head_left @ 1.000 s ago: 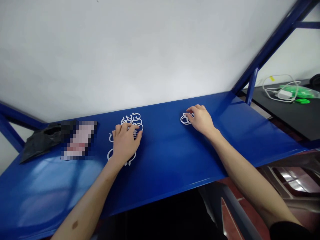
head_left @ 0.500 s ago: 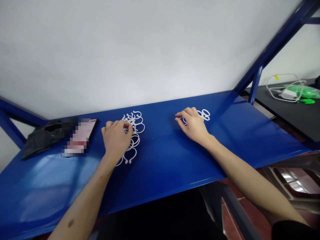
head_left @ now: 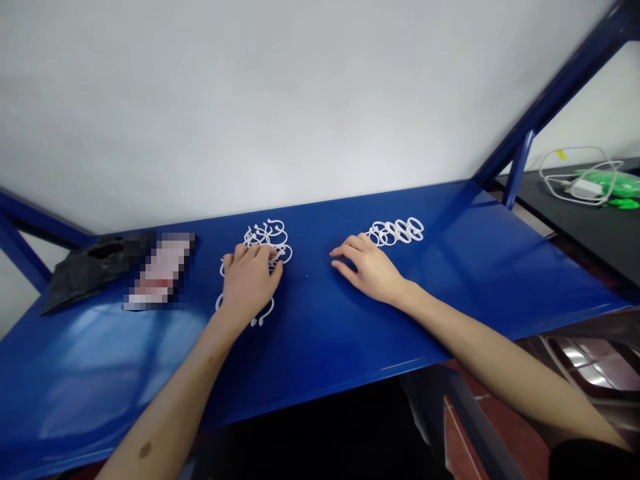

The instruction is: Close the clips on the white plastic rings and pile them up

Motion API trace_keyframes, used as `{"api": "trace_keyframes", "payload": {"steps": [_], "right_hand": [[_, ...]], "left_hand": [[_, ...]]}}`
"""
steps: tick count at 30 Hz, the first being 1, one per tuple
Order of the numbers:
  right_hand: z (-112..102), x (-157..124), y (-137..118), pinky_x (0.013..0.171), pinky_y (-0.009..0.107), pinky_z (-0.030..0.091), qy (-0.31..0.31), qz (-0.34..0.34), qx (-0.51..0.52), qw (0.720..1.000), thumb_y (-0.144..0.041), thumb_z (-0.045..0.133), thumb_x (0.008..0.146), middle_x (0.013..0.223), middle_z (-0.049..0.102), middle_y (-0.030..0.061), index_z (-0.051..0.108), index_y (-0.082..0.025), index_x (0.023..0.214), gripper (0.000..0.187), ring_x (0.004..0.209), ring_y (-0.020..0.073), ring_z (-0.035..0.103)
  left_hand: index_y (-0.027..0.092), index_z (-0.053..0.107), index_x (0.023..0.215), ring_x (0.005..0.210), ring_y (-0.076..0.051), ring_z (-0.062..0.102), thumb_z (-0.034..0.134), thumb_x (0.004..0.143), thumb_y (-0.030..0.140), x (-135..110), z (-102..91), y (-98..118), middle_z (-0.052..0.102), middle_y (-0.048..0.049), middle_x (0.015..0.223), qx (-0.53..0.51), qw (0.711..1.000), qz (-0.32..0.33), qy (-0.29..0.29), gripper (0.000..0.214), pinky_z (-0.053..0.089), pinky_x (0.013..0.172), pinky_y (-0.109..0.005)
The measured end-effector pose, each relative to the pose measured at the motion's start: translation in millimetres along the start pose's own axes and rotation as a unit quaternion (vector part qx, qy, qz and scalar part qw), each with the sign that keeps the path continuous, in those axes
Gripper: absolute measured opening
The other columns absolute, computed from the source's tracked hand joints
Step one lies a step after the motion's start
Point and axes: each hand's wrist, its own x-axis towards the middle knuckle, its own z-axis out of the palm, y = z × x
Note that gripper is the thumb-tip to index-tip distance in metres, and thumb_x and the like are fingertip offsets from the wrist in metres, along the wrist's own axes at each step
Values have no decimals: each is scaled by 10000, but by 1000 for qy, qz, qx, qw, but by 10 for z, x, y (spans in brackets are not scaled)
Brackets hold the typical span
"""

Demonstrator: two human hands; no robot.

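Note:
Several white plastic curtain rings (head_left: 281, 233) lie in a loose pile on the blue tabletop, sprung apart with small knobs at their ends. My left hand (head_left: 251, 275) is over this pile and hides part of it. Its fingers point down among the rings, with thumb and index finger a little apart and bits of ring showing between them. To the right, closed white rings (head_left: 400, 230) overlap in a short slanting row. Just in front of that row's left end rests my right hand (head_left: 367, 267), its thumb and index finger apart with nothing between them.
A phone (head_left: 161, 270), partly blurred out, lies left of the pile beside a crumpled black bag (head_left: 93, 270). The blue table (head_left: 320, 347) meets a white wall. Blue frame bars slant at both sides. A black surface at right holds a white charger (head_left: 586, 189) and green plastic (head_left: 613, 183).
My left hand has shifted slightly right over the pile, its pinch loosened. My right hand has drawn back left and nearer, uncovering more of the closed rings.

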Motion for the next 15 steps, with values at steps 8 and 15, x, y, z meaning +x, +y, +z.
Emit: {"api": "trace_keyframes", "payload": {"steps": [8,15], "right_hand": [[-15,-2,-21,850,431,535,-5,5,22,1000,-275,556,988,1046,669,100,664,-172,1091,182,945,251,574],[-54,-19,-188,869,366,562,20,20,174,984,-323,596,977,1243,656,104,504,-192,1344,400,1003,196,661]], "left_hand": [[205,663,909,1030,-330,568,544,920,314,23,-74,41,730,-93,971,-74,993,-7,94,162,404,882,-488],[231,662,1000,762,-165,643,590,916,459,-102,-133,321,725,-22,918,-424,905,-32,-17,254,467,663,-287]]}}
